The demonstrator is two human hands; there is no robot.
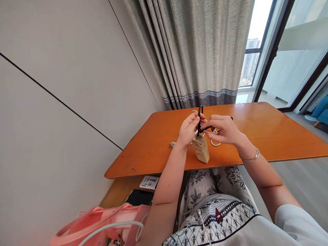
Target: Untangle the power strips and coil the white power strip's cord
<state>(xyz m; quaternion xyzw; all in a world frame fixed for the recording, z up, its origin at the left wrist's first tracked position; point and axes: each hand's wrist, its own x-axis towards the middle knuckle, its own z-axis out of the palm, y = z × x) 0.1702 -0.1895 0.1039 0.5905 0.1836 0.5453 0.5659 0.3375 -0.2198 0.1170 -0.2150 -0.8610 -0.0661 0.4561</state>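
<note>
My left hand [189,129] and my right hand [222,130] meet over the orange table [266,133], both pinched on a black cable [199,118] that forms a small upright loop between them. Just below the hands a cream power strip [201,148] stands tilted on the table near its front edge, its sockets facing me. A white cord [214,142] curls on the table under my right hand. A silver bangle [252,157] circles my right wrist.
A small metallic object [173,144] lies left of my left wrist. On the bench below the table sit a dark phone [139,197], a white card [149,182] and a pink bag [102,222]. Grey curtain [194,51] and windows stand behind.
</note>
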